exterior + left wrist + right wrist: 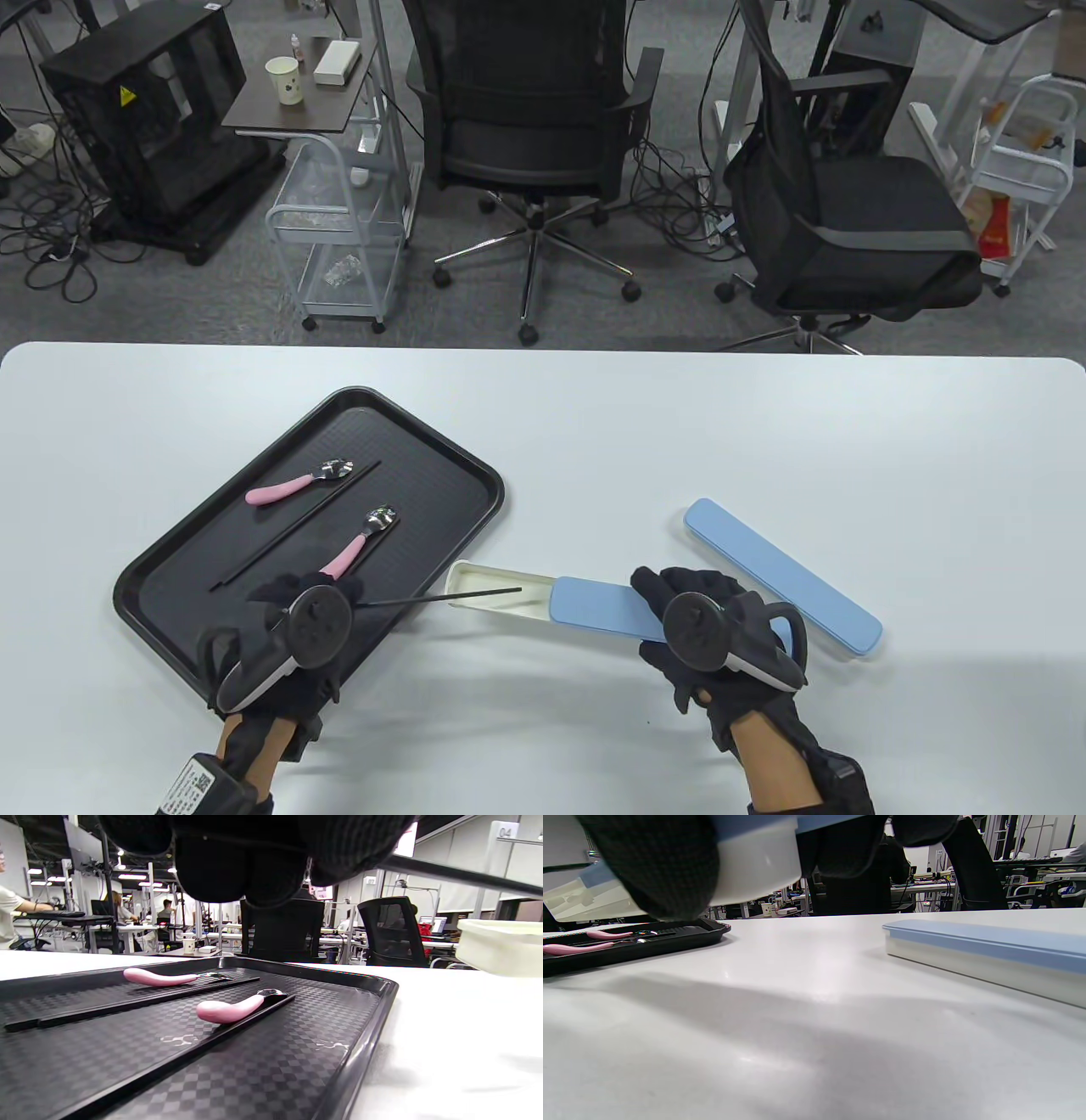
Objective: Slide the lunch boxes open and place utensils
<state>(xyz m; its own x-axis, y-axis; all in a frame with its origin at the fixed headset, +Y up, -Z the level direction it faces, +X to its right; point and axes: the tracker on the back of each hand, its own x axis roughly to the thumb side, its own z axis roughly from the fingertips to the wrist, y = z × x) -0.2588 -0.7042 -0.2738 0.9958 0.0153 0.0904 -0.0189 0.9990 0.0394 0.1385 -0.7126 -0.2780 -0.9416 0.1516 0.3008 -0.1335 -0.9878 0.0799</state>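
Note:
A white utensil box (496,587) lies mid-table with its blue lid (598,607) slid partly back. My right hand (704,628) grips its lidded end; in the right wrist view its fingers (670,870) wrap the box (755,861). My left hand (288,628), over the near corner of the black tray (424,509), holds a black chopstick (450,597) whose tip reaches over the box's open end. It also shows in the left wrist view (458,874). On the tray lie two pink-handled spoons (297,482) (361,543) and a black chopstick (297,526).
A second box with a blue lid (780,576), shut, lies at an angle just right of my right hand; it also shows in the right wrist view (988,950). In the left wrist view two black sticks lie on the tray (297,1052). Office chairs stand beyond the table's far edge.

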